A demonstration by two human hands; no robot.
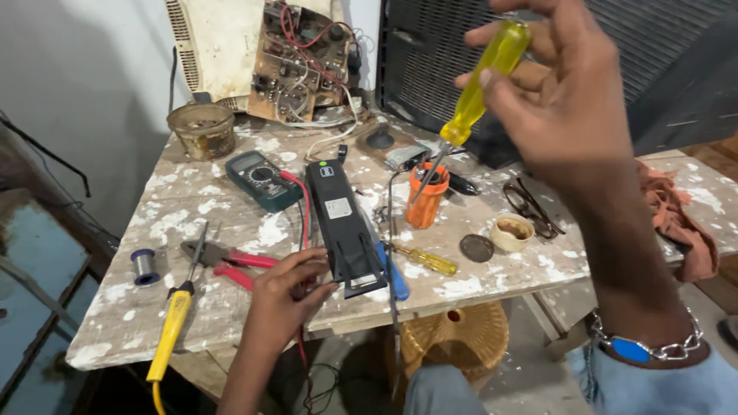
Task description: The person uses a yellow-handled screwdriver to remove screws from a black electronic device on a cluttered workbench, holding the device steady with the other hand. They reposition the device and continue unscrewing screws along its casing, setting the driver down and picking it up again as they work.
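Raised closest to the lens, the right hand (561, 115) has its fingers wrapped around the yellow-handled screwdriver (480, 81), shaft slanting down toward 7 o'clock above the bench (192, 207). At 8 o'clock from it, the left hand (288, 296) rests fingers curled against the near end of the long black device (342, 223), holding its edge. An orange cup (425, 196) stands at 2 o'clock from the device, a green multimeter (261, 178) at 10 o'clock, red-handled pliers (227, 261) at 8 o'clock.
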